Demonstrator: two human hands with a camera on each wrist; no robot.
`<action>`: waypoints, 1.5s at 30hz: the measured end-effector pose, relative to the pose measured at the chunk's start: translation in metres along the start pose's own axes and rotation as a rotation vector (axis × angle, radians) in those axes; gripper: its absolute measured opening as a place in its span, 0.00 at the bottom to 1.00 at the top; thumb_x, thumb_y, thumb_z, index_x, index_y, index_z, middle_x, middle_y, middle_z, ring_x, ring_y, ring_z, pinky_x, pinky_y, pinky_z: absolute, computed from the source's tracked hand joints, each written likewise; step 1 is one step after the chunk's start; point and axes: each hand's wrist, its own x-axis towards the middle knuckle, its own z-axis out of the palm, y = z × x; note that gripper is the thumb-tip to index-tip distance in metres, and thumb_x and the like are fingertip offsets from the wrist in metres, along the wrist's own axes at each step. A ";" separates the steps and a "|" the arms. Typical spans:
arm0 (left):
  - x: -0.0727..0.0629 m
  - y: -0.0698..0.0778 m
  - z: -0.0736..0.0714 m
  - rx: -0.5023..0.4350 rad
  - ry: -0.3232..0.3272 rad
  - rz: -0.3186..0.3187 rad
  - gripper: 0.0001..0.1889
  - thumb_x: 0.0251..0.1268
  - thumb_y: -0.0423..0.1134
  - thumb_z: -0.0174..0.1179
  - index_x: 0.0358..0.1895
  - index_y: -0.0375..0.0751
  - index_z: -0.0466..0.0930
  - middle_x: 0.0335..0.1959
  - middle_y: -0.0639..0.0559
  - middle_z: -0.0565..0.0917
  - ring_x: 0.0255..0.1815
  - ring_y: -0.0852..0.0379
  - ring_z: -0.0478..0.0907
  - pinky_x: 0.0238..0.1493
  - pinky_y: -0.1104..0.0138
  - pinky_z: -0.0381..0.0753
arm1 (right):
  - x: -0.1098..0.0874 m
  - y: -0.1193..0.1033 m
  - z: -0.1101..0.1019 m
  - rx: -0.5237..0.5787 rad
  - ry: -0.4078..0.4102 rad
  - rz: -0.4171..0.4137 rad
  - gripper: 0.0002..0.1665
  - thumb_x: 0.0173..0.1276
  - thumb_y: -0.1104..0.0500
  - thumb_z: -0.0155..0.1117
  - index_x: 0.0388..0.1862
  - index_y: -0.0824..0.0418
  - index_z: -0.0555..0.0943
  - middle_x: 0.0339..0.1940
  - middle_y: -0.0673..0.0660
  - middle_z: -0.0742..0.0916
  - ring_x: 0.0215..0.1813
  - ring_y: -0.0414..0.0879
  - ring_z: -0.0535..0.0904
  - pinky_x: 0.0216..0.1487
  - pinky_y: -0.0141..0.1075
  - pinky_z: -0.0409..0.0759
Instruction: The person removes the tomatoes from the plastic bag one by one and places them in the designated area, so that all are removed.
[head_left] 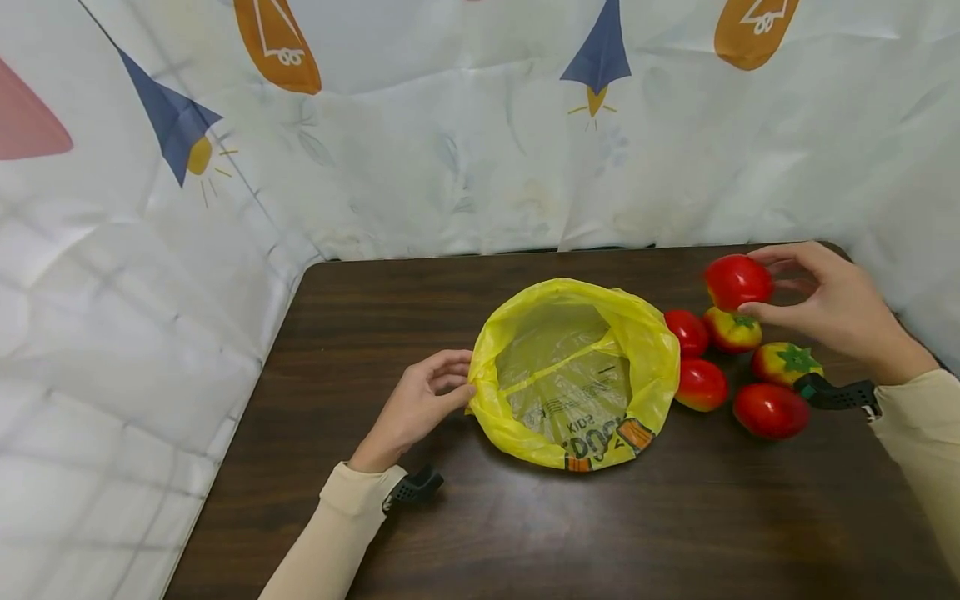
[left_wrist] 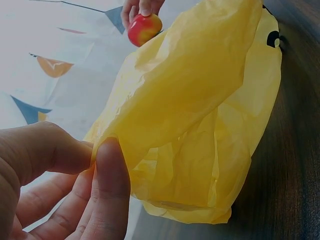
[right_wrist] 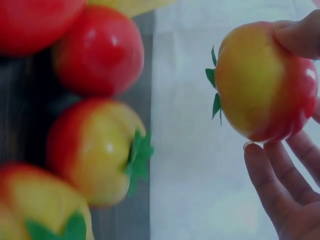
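Observation:
A yellow plastic bag point(head_left: 663, 354) stands on the table with its mouth spread wide, printed lettering on its inner side. My left hand point(head_left: 420, 404) pinches the bag's left rim between thumb and forefinger, as the left wrist view shows up close on the yellow film point(left_wrist: 190, 90). On the right, my right hand point(head_left: 840, 304) holds a red and yellow toy tomato point(head_left: 738, 282) between thumb and fingers, raised over the others. In the right wrist view this tomato point(right_wrist: 265, 82) has green leaves at its stem end.
Several more toy tomatoes lie on the table right of the bag, among them a red one point(head_left: 771, 411) and a leafy one point(head_left: 785, 363). The dark wooden table point(head_left: 337, 325) meets a printed white cloth point(head_left: 450, 167) at its back and left.

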 end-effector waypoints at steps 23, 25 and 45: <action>0.001 0.002 -0.004 0.014 0.033 -0.032 0.25 0.69 0.37 0.67 0.68 0.48 0.76 0.61 0.45 0.83 0.54 0.53 0.86 0.50 0.60 0.89 | -0.002 0.057 -0.016 -0.149 0.027 0.125 0.40 0.63 0.54 0.79 0.68 0.69 0.73 0.55 0.47 0.77 0.42 0.10 0.63 0.37 0.05 0.62; 0.001 0.002 -0.004 0.016 0.034 -0.035 0.25 0.69 0.37 0.67 0.68 0.48 0.76 0.61 0.45 0.84 0.54 0.54 0.86 0.50 0.60 0.89 | -0.002 0.061 -0.016 -0.153 0.016 0.128 0.39 0.63 0.55 0.78 0.68 0.71 0.73 0.57 0.61 0.78 0.42 0.11 0.62 0.37 0.06 0.62; 0.002 -0.002 0.000 -0.024 -0.006 -0.021 0.25 0.71 0.37 0.66 0.69 0.48 0.75 0.62 0.44 0.83 0.57 0.52 0.85 0.50 0.56 0.89 | -0.007 0.107 -0.008 -0.174 -0.176 0.281 0.47 0.67 0.43 0.74 0.73 0.69 0.68 0.68 0.77 0.72 0.59 0.74 0.74 0.31 0.29 0.82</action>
